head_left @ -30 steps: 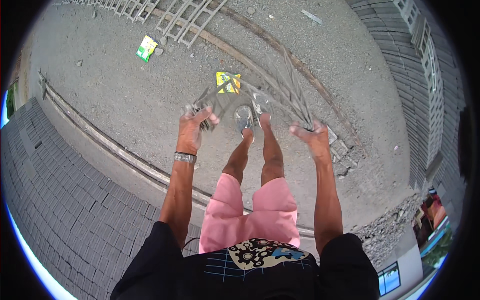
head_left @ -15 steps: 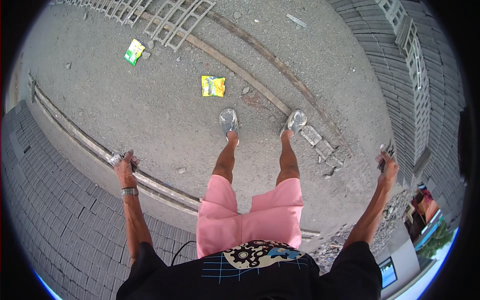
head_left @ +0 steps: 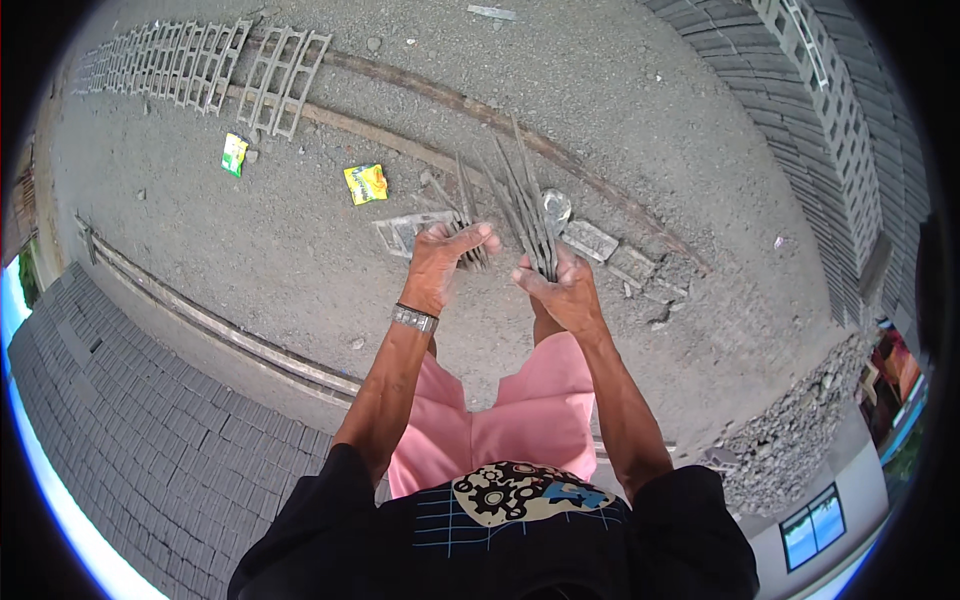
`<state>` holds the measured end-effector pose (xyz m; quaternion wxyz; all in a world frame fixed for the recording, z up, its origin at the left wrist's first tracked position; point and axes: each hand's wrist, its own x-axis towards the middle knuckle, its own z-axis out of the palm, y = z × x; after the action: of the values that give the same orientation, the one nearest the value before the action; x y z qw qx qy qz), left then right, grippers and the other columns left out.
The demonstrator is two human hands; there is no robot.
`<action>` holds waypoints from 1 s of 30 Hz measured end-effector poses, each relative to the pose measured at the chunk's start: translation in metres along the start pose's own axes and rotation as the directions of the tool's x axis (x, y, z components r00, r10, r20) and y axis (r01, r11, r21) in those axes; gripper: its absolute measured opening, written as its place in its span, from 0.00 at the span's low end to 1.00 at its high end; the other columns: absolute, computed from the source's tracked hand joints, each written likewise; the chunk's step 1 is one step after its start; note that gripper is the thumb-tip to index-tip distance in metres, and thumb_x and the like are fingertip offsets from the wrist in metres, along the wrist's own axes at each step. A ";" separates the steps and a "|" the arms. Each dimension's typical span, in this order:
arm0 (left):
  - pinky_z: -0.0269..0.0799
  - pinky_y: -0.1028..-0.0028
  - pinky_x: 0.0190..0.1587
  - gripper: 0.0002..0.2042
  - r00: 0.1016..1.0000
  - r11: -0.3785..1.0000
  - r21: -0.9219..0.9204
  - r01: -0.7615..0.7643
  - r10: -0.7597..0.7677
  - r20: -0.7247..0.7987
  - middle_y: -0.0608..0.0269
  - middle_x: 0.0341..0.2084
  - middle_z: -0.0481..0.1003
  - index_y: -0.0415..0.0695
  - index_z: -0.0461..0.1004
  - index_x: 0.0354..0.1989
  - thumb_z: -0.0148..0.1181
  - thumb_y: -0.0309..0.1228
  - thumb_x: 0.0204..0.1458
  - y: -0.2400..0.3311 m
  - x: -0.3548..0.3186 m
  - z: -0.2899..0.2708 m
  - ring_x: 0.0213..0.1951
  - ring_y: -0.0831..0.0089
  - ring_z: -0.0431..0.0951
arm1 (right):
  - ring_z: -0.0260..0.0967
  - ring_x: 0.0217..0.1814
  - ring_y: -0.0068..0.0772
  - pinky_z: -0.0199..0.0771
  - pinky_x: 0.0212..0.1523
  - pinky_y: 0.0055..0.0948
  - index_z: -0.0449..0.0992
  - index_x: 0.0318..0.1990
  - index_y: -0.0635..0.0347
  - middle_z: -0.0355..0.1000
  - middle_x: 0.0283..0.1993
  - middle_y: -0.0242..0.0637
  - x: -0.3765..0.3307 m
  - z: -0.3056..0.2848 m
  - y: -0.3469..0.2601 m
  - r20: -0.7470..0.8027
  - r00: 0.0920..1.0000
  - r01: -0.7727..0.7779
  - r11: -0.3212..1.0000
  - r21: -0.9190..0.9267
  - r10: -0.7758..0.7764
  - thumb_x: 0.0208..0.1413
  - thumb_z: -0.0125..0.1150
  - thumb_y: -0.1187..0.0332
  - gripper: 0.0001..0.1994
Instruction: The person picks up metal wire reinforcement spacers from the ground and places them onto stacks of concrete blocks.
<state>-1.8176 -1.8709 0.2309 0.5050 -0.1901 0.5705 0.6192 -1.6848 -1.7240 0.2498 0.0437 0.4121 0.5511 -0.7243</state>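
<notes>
In front of my legs, my left hand [head_left: 440, 258] is closed around a small bunch of thin grey strips [head_left: 466, 200], their ends fanned upward. My right hand [head_left: 563, 288] grips a longer bundle of similar strips [head_left: 520, 200], standing upright and spreading at the top. What the strips are made of cannot be made out. Only a narrow gap separates the two hands. A pale grey openwork shape [head_left: 400, 233] lies just left of my left hand, partly hidden by it. Beyond the right bundle shows my dusty shoe [head_left: 556, 208].
Rows of hollow blocks [head_left: 185, 65] rest on long rails [head_left: 430, 95] at the far left. Stacked blocks [head_left: 90, 400] fill the lower left; a block wall [head_left: 830, 130] rises at right. Broken blocks [head_left: 610, 250], two yellow-green packets [head_left: 366, 184] and a gravel heap [head_left: 780, 450] lie around.
Both hands have swung in from wide apart at my sides to close together in front of me. The strip bundles now show clearly in them. The view has shifted slightly.
</notes>
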 end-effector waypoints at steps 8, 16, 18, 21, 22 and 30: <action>0.71 0.73 0.45 0.13 0.995 0.998 0.005 0.067 -0.067 0.078 0.62 0.34 0.79 0.38 0.76 0.41 0.68 0.31 0.50 -0.041 -0.027 0.072 0.38 0.74 0.78 | 0.66 0.49 0.53 0.64 0.51 0.45 0.71 0.30 0.70 0.69 0.39 0.53 -0.022 -0.052 -0.012 -0.120 0.983 0.074 0.904 -0.422 -0.136 0.48 0.64 0.69 0.11; 0.67 0.78 0.28 0.12 0.973 0.989 0.091 0.113 -0.129 0.192 0.70 0.25 0.72 0.42 0.72 0.31 0.69 0.34 0.50 -0.079 -0.013 0.180 0.27 0.84 0.70 | 0.66 0.52 0.55 0.67 0.53 0.42 0.72 0.47 0.70 0.68 0.46 0.51 -0.042 -0.105 0.012 -0.452 0.832 0.183 0.927 -0.326 -0.323 0.46 0.61 0.75 0.18; 0.69 0.78 0.35 0.11 0.952 0.979 0.137 0.152 -0.182 0.246 0.70 0.29 0.73 0.41 0.73 0.35 0.69 0.31 0.50 -0.057 -0.015 0.225 0.33 0.82 0.73 | 0.66 0.52 0.54 0.66 0.54 0.41 0.71 0.48 0.71 0.68 0.47 0.51 -0.046 -0.128 0.009 -0.446 0.820 0.225 0.917 -0.328 -0.360 0.46 0.60 0.76 0.19; 0.72 0.78 0.41 0.12 0.936 0.968 0.247 0.051 -0.132 0.325 0.70 0.32 0.74 0.39 0.73 0.39 0.69 0.28 0.50 -0.055 -0.014 0.256 0.39 0.79 0.75 | 0.68 0.55 0.45 0.64 0.59 0.36 0.69 0.55 0.71 0.71 0.50 0.49 -0.060 -0.199 -0.011 -0.296 0.943 0.171 0.984 0.043 -0.151 0.49 0.58 0.73 0.23; 0.73 0.78 0.41 0.14 0.924 0.944 0.318 -0.091 -0.040 0.381 0.70 0.32 0.74 0.38 0.73 0.40 0.69 0.29 0.49 -0.057 -0.011 0.263 0.40 0.79 0.76 | 0.68 0.57 0.42 0.63 0.61 0.35 0.68 0.57 0.71 0.72 0.51 0.49 -0.059 -0.226 -0.009 -0.238 0.971 0.083 0.928 0.364 0.006 0.50 0.58 0.70 0.25; 0.70 0.72 0.35 0.29 0.855 0.814 0.546 -0.196 -0.132 0.502 0.56 0.24 0.74 0.33 0.71 0.31 0.75 0.50 0.39 0.028 -0.037 0.346 0.30 0.75 0.73 | 0.73 0.49 0.31 0.74 0.48 0.29 0.72 0.54 0.71 0.75 0.48 0.42 -0.011 -0.271 0.053 -0.084 0.964 -0.134 0.729 0.672 0.254 0.57 0.55 0.55 0.26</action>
<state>-1.7079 -1.5702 0.3714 0.6619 0.1567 0.5770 0.4522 -1.5011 -1.5225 0.2021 -0.0763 0.5162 0.2150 -0.8255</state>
